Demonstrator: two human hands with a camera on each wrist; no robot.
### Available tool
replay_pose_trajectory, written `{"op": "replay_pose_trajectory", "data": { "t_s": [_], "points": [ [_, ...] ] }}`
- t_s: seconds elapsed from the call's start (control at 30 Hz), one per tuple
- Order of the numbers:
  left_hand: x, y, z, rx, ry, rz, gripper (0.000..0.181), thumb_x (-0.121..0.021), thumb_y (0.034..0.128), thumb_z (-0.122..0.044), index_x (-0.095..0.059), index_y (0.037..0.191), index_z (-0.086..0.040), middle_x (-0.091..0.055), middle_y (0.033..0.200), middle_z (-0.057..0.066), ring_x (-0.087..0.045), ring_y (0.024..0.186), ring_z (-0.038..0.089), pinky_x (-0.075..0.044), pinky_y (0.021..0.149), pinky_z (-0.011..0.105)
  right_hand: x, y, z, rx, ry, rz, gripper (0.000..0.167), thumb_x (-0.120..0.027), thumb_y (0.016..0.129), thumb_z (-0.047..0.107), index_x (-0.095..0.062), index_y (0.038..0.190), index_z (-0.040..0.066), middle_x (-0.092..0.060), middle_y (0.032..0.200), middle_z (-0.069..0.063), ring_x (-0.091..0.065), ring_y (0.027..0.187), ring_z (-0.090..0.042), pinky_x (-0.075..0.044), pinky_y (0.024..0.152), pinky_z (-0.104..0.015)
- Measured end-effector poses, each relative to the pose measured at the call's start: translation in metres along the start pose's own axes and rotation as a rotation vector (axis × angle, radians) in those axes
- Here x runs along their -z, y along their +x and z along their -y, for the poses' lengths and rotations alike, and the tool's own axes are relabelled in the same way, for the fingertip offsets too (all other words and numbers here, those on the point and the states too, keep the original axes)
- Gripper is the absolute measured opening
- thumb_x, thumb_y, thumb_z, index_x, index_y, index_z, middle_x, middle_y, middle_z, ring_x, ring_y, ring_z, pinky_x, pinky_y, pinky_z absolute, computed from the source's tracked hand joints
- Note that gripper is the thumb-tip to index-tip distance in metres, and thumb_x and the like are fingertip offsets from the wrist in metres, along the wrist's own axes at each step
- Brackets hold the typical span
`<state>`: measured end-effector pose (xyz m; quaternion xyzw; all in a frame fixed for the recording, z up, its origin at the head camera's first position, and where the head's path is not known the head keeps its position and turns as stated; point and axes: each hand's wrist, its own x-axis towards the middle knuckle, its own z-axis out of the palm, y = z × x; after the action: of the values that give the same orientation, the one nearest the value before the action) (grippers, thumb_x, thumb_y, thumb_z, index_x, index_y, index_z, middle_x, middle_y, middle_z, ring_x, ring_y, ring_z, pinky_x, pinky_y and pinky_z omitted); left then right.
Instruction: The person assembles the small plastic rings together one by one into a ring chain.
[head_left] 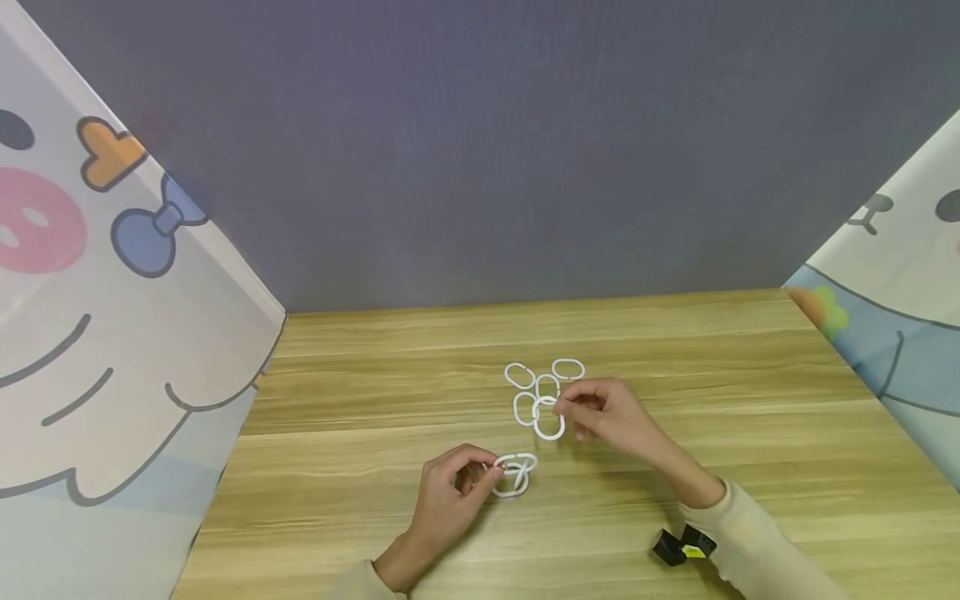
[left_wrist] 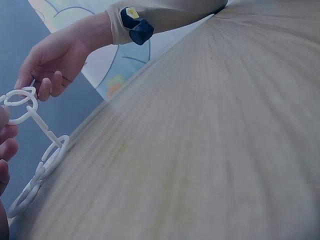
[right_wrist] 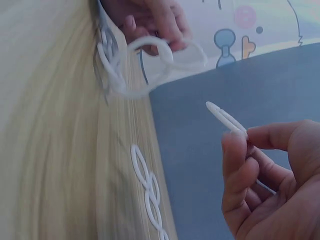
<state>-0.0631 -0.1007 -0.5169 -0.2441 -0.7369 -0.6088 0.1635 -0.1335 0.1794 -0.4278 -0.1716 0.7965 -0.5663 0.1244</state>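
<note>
White ring (head_left: 550, 437) is pinched between the thumb and the index finger of the right hand (head_left: 609, 413), held above the desk (head_left: 337, 400), about midway between its left and right edges. The left hand (head_left: 447, 492) also has thumb and finger pressed together, on a group of linked rings (head_left: 512, 494), farther from the far edge; in the left wrist view, some of these rings hang down as a short chain. Near the right hand, toward the far edge, a few flat rings (head_left: 567, 361) lie on the desk. Near the cuff of the right sleeve (head_left: 750, 533) is a small black device (head_left: 670, 547) with yellow label. A grey panel (head_left: 480, 167) stands along the far edge; cartoon panels (head_left: 180, 333) stand along the left and right edges.
</note>
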Motion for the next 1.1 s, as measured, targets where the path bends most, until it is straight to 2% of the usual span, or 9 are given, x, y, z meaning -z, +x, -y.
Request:
{"op": "replay_pose_trajectory", "data": {
  "t_s": [0.2,0.3,0.53,0.8,1.0,1.1],
  "points": [
    [0.001,-0.001,0.001,-0.009,0.005,-0.004,0.008,-0.084,0.0969,-0.002,-0.079,0.099,-0.008,-0.076,0.084,0.003,-0.051,0.064,-0.003,-0.042,0.048,0.015,-0.007,-0.003,0.004,0.024,0.056,-0.003,0.016,-0.07,0.105,0.001,-0.072,0.105,-0.015,-0.063,0.072,-0.005,-0.053,0.058,-0.007,-0.043,0.052,-0.02],
    [0.001,0.0,0.0,-0.003,0.01,-0.002,0.009,-0.084,0.0964,-0.002,-0.079,0.099,-0.008,-0.076,0.083,0.002,-0.051,0.064,-0.003,-0.043,0.048,0.015,-0.011,-0.005,0.006,0.008,0.106,0.03,0.017,-0.068,0.105,0.001,-0.071,0.104,-0.016,-0.066,0.074,-0.004,-0.054,0.058,-0.005,-0.044,0.052,-0.02],
    [0.001,0.0,-0.002,0.026,0.014,-0.004,0.015,-0.085,0.093,0.003,-0.079,0.099,-0.009,-0.076,0.083,0.002,-0.052,0.065,-0.003,-0.043,0.049,0.015,-0.022,-0.008,0.007,-0.058,0.124,0.123,0.025,-0.073,0.105,0.009,-0.072,0.103,-0.016,-0.069,0.072,-0.01,-0.054,0.054,-0.005,-0.037,0.048,-0.016],
    [0.0,0.001,0.0,-0.012,0.009,-0.013,0.019,-0.085,0.0917,0.006,-0.079,0.1,-0.01,-0.075,0.082,0.003,-0.052,0.063,-0.001,-0.042,0.047,0.016,-0.027,-0.008,0.004,-0.069,0.161,0.161,0.022,-0.073,0.104,0.007,-0.073,0.101,-0.014,-0.073,0.076,-0.015,-0.057,0.054,-0.006,-0.033,0.046,-0.016],
    [0.001,0.0,-0.001,0.004,0.016,-0.008,0.018,-0.085,0.0923,0.004,-0.079,0.1,-0.011,-0.075,0.082,0.002,-0.051,0.064,-0.004,-0.042,0.048,0.015,-0.029,-0.01,0.002,-0.08,0.138,0.167,0.019,-0.071,0.103,0.005,-0.072,0.099,-0.013,-0.072,0.076,-0.023,-0.057,0.054,-0.008,-0.032,0.045,-0.016],
    [0.001,0.0,-0.002,0.011,0.018,-0.006,0.018,-0.085,0.0926,0.003,-0.079,0.1,-0.012,-0.075,0.083,0.002,-0.051,0.064,-0.004,-0.042,0.048,0.015,-0.031,-0.01,0.002,-0.091,0.124,0.161,0.017,-0.07,0.103,0.004,-0.072,0.099,-0.013,-0.072,0.077,-0.023,-0.058,0.055,-0.008,-0.034,0.046,-0.016]
  ]
}}
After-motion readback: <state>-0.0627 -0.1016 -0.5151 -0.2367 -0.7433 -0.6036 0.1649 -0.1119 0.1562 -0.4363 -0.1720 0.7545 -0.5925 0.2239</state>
